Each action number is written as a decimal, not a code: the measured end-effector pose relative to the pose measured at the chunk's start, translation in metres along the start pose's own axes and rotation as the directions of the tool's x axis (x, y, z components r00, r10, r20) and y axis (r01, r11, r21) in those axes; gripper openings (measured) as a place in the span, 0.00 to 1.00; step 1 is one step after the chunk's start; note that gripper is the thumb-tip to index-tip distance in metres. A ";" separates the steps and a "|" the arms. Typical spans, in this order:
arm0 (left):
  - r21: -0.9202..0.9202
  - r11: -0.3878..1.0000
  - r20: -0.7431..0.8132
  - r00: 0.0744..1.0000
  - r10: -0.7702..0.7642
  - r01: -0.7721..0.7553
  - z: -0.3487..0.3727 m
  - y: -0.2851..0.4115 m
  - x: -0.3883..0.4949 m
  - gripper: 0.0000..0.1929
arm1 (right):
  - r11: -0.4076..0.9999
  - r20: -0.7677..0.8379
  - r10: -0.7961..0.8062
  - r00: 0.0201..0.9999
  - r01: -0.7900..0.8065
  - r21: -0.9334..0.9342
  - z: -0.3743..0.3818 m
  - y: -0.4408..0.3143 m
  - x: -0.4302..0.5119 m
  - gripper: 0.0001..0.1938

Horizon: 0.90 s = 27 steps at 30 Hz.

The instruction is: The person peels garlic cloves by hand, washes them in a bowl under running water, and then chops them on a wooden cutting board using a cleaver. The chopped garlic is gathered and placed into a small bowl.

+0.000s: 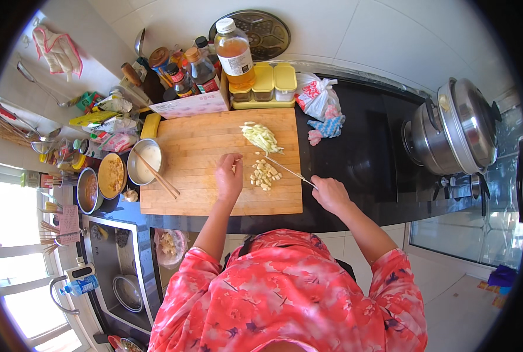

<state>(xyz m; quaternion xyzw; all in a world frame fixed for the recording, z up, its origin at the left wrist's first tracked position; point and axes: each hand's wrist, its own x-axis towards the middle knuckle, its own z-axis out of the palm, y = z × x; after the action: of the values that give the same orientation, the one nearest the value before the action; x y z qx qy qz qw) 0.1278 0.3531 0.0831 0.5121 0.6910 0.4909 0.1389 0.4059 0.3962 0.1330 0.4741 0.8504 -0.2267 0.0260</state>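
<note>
My right hand [332, 193] grips the handle of a knife [290, 170], its thin blade reaching left over the wooden cutting board [200, 132]. The tip is between a heap of pale green sliced vegetable strips [261, 137] and a scatter of chopped garlic pieces [265, 174]. Left of the garlic, my left hand [229, 176] hovers at the board with its fingers curled; whether they pinch something small is hidden. A pair of wooden chopsticks [156, 175] rests across a metal bowl of white batter or liquid [146, 160], their ends over the board.
Several sauce bottles [182, 81] and yellow-lidded seasoning boxes [270, 86] line the back. A steamer pot [446, 132] stands on the right, near a plastic bag [316, 94]. Leftward are two food bowls [112, 176], a garlic bulb [130, 195] and a sink [112, 259].
</note>
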 end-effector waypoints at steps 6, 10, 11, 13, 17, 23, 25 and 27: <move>0.026 0.999 0.030 0.999 0.029 -0.030 0.011 -0.007 -0.006 0.05 | 1.000 -0.039 -0.005 0.999 0.005 -0.004 -0.009 0.001 0.012 0.05; -0.003 0.999 0.011 0.999 0.050 -0.050 0.013 -0.008 -0.004 0.05 | 1.000 -0.021 -0.008 1.000 0.008 -0.011 -0.011 -0.001 0.012 0.06; -0.005 0.999 0.009 0.999 0.034 -0.034 0.013 -0.008 -0.003 0.05 | 1.000 -0.002 -0.022 1.000 0.022 0.001 -0.011 -0.002 0.012 0.06; -0.030 1.000 0.002 1.000 0.009 -0.009 0.013 -0.008 -0.002 0.05 | 0.999 0.029 -0.037 0.999 0.037 -0.001 -0.010 -0.003 0.012 0.06; -0.009 1.000 -0.009 1.000 0.025 -0.025 0.011 -0.004 0.001 0.06 | 0.999 -0.018 -0.019 1.000 0.019 -0.032 -0.010 -0.007 0.013 0.05; -0.103 0.993 0.050 0.997 -0.061 0.066 -0.006 0.015 0.012 0.06 | 0.964 -0.157 -0.192 0.969 0.156 -0.213 -0.006 -0.009 0.002 0.08; -0.113 0.990 0.144 0.987 -0.069 0.086 -0.016 0.021 0.017 0.07 | 0.952 -0.170 -0.237 0.957 0.194 -0.236 -0.002 -0.010 0.001 0.13; -0.155 0.974 0.383 0.919 -0.097 0.167 -0.017 0.028 0.016 0.08 | 0.920 -0.188 -0.326 0.927 0.265 -0.288 0.003 -0.015 0.003 0.08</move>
<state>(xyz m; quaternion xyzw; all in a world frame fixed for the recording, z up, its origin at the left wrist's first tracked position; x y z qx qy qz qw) 0.1247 0.3573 0.1193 0.5328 0.6365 0.4361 0.3475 0.3916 0.3912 0.1349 0.3553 0.9317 -0.0589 -0.0473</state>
